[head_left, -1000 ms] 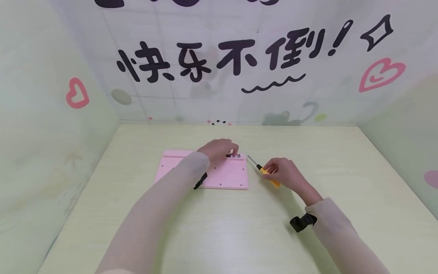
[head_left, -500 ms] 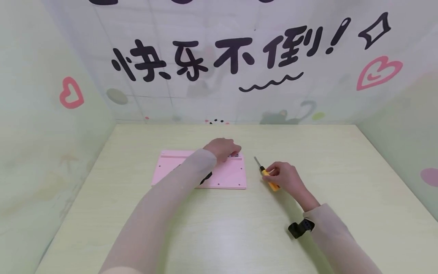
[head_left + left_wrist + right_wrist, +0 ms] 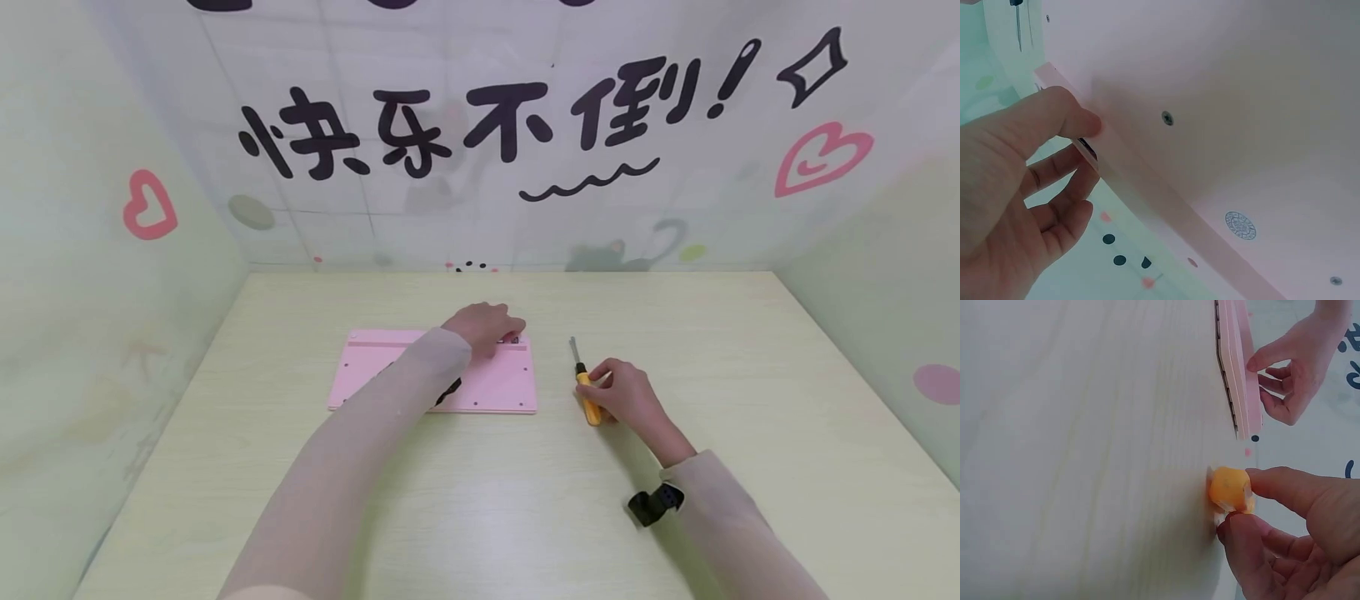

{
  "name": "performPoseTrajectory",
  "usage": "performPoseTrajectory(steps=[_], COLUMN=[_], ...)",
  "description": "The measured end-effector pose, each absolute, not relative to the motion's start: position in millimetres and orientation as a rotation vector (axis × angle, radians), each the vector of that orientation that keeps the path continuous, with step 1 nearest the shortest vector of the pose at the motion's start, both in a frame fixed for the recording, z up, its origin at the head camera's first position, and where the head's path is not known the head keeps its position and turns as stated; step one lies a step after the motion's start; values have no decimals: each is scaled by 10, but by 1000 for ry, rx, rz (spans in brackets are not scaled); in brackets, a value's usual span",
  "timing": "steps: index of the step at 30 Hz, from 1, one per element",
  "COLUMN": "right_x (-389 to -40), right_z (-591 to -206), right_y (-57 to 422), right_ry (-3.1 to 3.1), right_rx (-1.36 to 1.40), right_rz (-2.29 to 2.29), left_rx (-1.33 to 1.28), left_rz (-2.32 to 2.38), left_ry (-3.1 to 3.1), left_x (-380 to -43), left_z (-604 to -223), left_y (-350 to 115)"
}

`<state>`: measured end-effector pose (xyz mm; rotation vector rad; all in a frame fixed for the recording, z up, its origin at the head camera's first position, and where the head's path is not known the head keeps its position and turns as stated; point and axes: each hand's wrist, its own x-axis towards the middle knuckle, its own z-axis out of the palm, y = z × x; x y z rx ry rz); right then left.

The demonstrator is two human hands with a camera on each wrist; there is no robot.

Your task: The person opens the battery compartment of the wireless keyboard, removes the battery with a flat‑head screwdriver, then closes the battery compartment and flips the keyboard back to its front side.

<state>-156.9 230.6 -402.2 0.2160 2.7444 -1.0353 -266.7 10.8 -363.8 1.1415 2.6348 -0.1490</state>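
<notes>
A pink keyboard (image 3: 495,387) lies face down, its screwed underside up; the right wrist view shows a row of keys under its edge. My left hand (image 3: 482,325) grips its raised far edge near the right corner. In the left wrist view the thumb of this hand (image 3: 1013,169) presses the ridge, with fingers behind the edge beside a small dark slot. To the right of the keyboard, my right hand (image 3: 630,393) pinches the yellow handle of a screwdriver (image 3: 591,411) between thumb and fingers. Close to the tabletop, its metal shaft points away from me toward the back wall.
The pale wooden table (image 3: 480,500) meets a printed cloth wall (image 3: 420,225) at the back, with side panels left and right. A black wrist camera (image 3: 654,505) sits on my right sleeve.
My right hand has drawn the screwdriver slightly away from the keyboard and turned it, so its shaft now points more straight back. The left hand stays at the keyboard's far edge.
</notes>
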Motion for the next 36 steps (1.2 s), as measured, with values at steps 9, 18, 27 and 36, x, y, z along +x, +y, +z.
performPoseTrajectory(steps=[9, 18, 27, 36], right_x=[-1575, -1593, -1603, -1612], right_z=[-4039, -4025, -4011, -4023], right_y=[2307, 2310, 2320, 2330], right_ry=[2725, 2700, 2706, 2706], right_rx=[219, 211, 201, 183], right_rz=[-1053, -1061, -1047, -1062], left_rx=[1132, 1127, 1177, 1194], left_rz=[-181, -167, -160, -136], left_ry=[2628, 2638, 2656, 2648], left_x=[-2633, -2623, -2628, -2648], left_z=[-3601, -3594, -3607, -3634], left_y=[104, 92, 74, 49])
